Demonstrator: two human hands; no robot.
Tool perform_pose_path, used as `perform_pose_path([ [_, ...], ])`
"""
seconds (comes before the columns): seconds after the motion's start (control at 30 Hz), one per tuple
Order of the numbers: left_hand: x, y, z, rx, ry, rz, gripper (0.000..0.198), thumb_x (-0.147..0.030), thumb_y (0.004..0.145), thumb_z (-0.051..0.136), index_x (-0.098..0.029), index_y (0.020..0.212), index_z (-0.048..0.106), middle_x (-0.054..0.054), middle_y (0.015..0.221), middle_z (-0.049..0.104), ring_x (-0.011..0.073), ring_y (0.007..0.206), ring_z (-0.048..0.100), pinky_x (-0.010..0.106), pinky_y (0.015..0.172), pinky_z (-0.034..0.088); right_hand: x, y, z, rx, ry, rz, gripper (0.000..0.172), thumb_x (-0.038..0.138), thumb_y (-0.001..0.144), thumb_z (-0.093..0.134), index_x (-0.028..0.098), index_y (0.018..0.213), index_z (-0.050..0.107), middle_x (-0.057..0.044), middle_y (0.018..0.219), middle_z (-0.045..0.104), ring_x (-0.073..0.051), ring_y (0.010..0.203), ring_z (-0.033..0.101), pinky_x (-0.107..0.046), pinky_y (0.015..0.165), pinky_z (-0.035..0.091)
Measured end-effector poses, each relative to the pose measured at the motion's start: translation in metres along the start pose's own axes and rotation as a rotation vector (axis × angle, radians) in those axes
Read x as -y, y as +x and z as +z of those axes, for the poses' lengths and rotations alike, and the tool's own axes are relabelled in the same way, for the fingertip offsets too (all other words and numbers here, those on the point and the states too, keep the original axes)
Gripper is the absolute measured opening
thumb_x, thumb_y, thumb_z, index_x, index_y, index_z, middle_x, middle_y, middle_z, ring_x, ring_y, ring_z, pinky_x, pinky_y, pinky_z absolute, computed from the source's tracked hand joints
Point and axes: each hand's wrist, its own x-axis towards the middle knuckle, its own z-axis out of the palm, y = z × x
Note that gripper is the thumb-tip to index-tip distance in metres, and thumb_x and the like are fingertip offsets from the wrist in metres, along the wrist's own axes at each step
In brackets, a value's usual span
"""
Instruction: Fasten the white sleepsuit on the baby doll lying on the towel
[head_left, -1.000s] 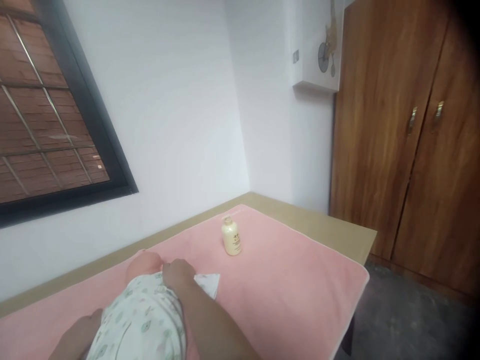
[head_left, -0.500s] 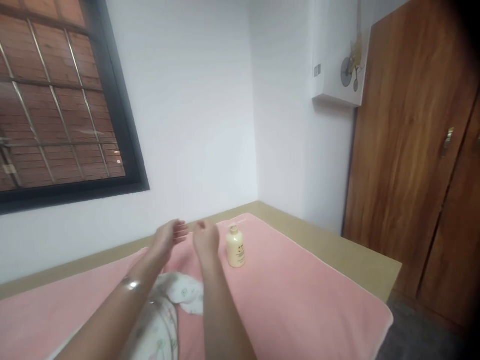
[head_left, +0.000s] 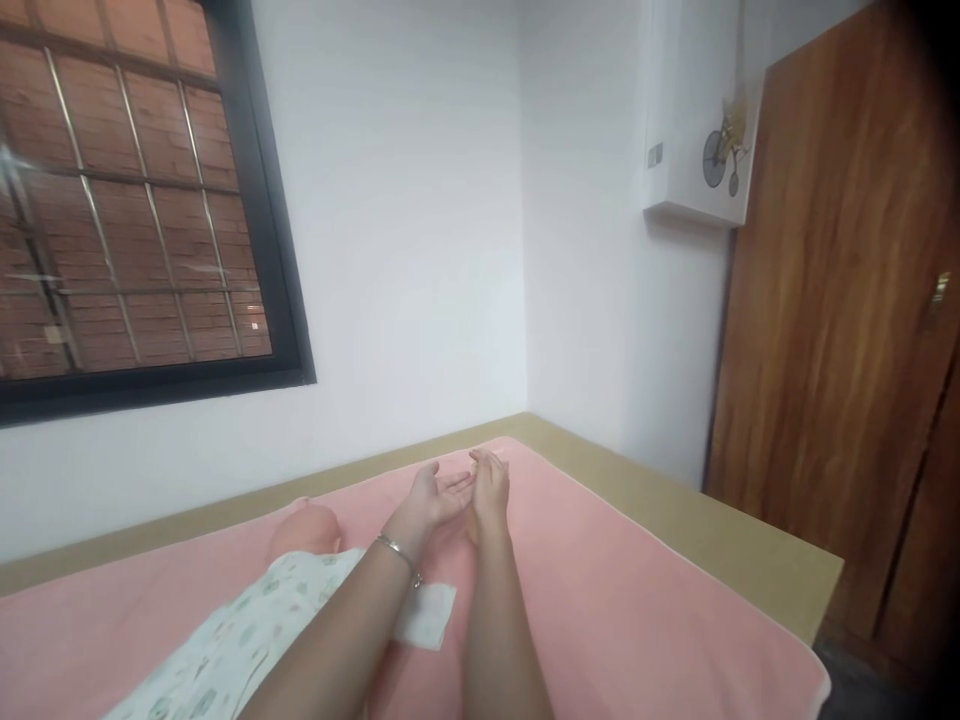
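Note:
Both my arms reach forward over a pink towel spread on the table. My left hand is palm up with its fingers apart and holds nothing; a bracelet circles its wrist. My right hand is right beside it, fingers stretched forward, and it covers the spot where the small cream bottle stood, so the bottle is hidden. A baby doll in a patterned white suit lies on the towel under my left forearm. A white wipe lies between my arms.
The tan table sits in a corner of white walls, its right edge open to the floor. A dark-framed window is on the left wall. A brown wooden wardrobe stands at the right.
Both hands have left the doll's suit and moved forward, the left turning palm up. The right hand now covers the bottle. My view has turned left.

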Motion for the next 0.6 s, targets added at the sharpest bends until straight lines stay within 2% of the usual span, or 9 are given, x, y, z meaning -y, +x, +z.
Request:
perform_pose_path([
  [0.13,0.002,0.005,0.001,0.023,-0.021,-0.002,0.06,-0.04,0.092,0.019,0.004,0.13,0.03,0.028,0.114,0.052,0.0267,0.096,0.061,0.039,0.076,0.053,0.002,-0.003,-0.001,-0.061,-0.09,-0.013,0.053,0.031,0.09,0.013,0.017,0.096,0.063,-0.008,0.108,0.062,-0.02,0.107,0.048,-0.032,0.098,0.028],
  [0.37,0.014,0.01,-0.014,0.006,0.08,-0.019,0.056,-0.046,0.09,0.026,-0.002,0.12,0.045,0.023,0.11,0.057,0.0259,0.092,0.063,0.037,0.073,0.051,-0.001,-0.013,0.002,-0.121,-0.205,0.008,0.052,0.03,0.088,0.015,0.019,0.099,0.064,-0.007,0.114,0.06,-0.023,0.113,0.044,-0.038,0.099,0.025],
  [0.47,0.018,0.01,-0.018,0.013,0.073,-0.021,0.061,-0.051,0.088,0.027,-0.001,0.118,0.047,0.025,0.109,0.057,0.0262,0.094,0.062,0.035,0.074,0.051,-0.005,-0.012,0.0,-0.146,-0.139,0.027,0.05,0.032,0.087,0.019,0.019,0.097,0.066,-0.007,0.114,0.061,-0.023,0.113,0.045,-0.038,0.098,0.028],
  [0.6,0.018,0.003,-0.019,0.078,0.01,-0.004,0.07,-0.053,0.086,0.031,0.003,0.127,0.038,0.027,0.116,0.053,0.0264,0.103,0.058,0.034,0.078,0.05,-0.008,-0.008,0.001,-0.181,0.095,0.1,0.042,0.035,0.083,0.031,0.019,0.09,0.069,-0.006,0.109,0.064,-0.022,0.112,0.047,-0.033,0.096,0.032],
])
